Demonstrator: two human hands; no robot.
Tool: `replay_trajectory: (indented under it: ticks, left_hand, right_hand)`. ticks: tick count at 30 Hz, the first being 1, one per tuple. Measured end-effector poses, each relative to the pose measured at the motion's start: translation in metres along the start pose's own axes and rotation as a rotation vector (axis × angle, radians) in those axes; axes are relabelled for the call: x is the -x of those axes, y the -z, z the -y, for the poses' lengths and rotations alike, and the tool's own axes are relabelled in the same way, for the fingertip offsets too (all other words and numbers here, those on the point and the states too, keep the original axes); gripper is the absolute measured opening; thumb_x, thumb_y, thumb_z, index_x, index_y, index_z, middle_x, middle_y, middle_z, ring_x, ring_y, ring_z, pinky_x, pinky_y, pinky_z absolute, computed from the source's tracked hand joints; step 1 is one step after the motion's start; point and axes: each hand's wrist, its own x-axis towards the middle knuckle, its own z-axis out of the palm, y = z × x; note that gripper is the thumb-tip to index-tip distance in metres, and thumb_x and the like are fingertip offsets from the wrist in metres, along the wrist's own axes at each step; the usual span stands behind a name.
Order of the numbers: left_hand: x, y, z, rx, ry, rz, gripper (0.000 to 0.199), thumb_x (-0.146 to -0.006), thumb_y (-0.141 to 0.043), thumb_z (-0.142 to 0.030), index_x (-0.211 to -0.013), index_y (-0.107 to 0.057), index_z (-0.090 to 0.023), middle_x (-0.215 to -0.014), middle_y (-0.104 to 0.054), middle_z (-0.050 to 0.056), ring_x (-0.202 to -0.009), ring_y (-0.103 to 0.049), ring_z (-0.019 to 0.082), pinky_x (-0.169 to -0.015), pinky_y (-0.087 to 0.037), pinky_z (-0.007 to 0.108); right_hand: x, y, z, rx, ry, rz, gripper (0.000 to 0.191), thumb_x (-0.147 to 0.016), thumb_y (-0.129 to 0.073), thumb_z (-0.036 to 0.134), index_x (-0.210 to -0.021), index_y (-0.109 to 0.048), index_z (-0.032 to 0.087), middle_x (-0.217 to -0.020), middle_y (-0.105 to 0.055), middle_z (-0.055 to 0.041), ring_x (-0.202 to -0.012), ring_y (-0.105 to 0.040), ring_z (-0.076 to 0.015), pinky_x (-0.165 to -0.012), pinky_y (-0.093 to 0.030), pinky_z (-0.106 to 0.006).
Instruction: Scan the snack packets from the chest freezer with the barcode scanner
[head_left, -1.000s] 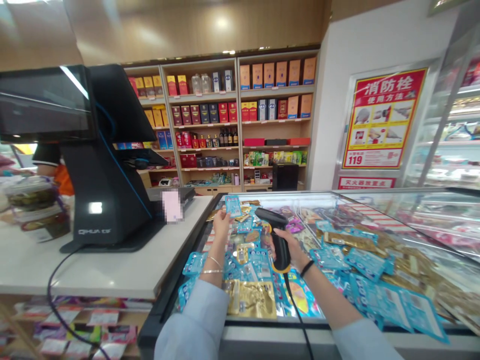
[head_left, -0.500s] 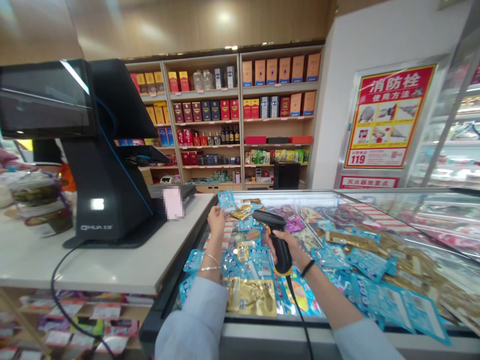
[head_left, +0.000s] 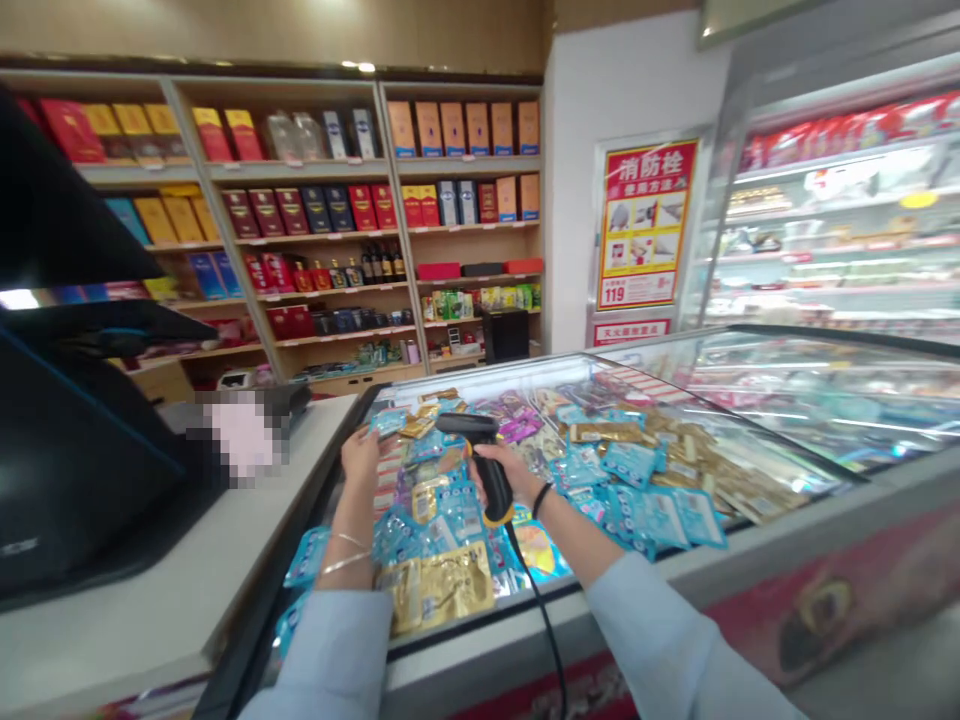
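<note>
My left hand [head_left: 360, 456] is closed, its fingertips pinching a small blue snack packet [head_left: 389, 421] over the far left of the glass-topped chest. My right hand [head_left: 516, 469] grips the handle of a black barcode scanner [head_left: 491, 482] with a yellow trim. The scanner's head points left, towards the packet, and its cable hangs down over the chest's front edge. Beneath both hands lie many blue packets [head_left: 459, 508] and gold packets [head_left: 457, 583] spread on the glass. More blue and gold packets [head_left: 694, 455] are heaped to the right.
On the left, a white counter [head_left: 150, 625] bears a black checkout terminal [head_left: 67, 450]. The chest's glass top [head_left: 757, 365] extends to the right. Shelves of boxed goods [head_left: 337, 207] line the back, with a red and yellow poster [head_left: 646, 225] on the wall.
The view has swung right, so everything sits further left in it. The blue packet in my left hand has tilted from upright to flatter. My right hand keeps hold of the scanner.
</note>
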Motion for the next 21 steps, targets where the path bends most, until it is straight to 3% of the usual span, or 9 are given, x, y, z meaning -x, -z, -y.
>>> replay_trajectory:
  ticks: [4,10,16,21]
  left_hand:
    - [0.007,-0.012,-0.002,-0.101,0.147,0.105,0.028,-0.082,-0.058,-0.005,-0.109,-0.063,-0.009,-0.061,-0.065,0.001,-0.054,-0.067,0.015,-0.068,-0.059,0.033]
    - [0.037,-0.037,-0.018,-0.124,0.049,0.299,0.033,-0.082,-0.057,-0.004,-0.113,-0.060,-0.014,-0.062,-0.066,0.000,-0.049,-0.065,0.014,-0.054,-0.055,0.025]
    - [0.084,-0.066,-0.030,-0.199,0.128,0.549,0.025,-0.081,-0.061,-0.008,-0.104,-0.064,-0.017,-0.064,-0.068,0.003,-0.056,-0.070,0.019,-0.053,-0.054,0.025]
    - [0.138,-0.110,-0.024,-0.244,0.112,0.724,0.029,-0.078,-0.066,-0.012,-0.107,-0.063,-0.016,-0.065,-0.069,0.003,-0.062,-0.072,0.022,-0.055,-0.056,0.028]
  right_hand:
    - [-0.002,0.006,0.003,-0.016,-0.037,0.007,0.037,-0.071,-0.064,0.052,-0.081,-0.058,0.017,-0.047,-0.058,0.0031,-0.034,-0.053,-0.0132,-0.034,-0.045,-0.023]
    - [0.013,0.020,0.017,-0.101,0.021,-0.048,0.037,-0.078,-0.058,0.055,-0.078,-0.056,0.018,-0.047,-0.057,0.0036,-0.036,-0.054,-0.0126,-0.037,-0.046,-0.023]
    - [0.053,0.059,0.044,-0.039,0.064,-0.135,0.039,-0.080,-0.051,0.055,-0.065,-0.053,0.020,-0.042,-0.054,0.0008,-0.034,-0.051,-0.0136,-0.034,-0.041,-0.023]
    - [0.091,0.094,0.076,-0.044,0.204,-0.286,0.033,-0.074,-0.059,0.052,-0.074,-0.057,0.019,-0.045,-0.056,0.0030,-0.034,-0.050,-0.0128,-0.034,-0.042,-0.023]
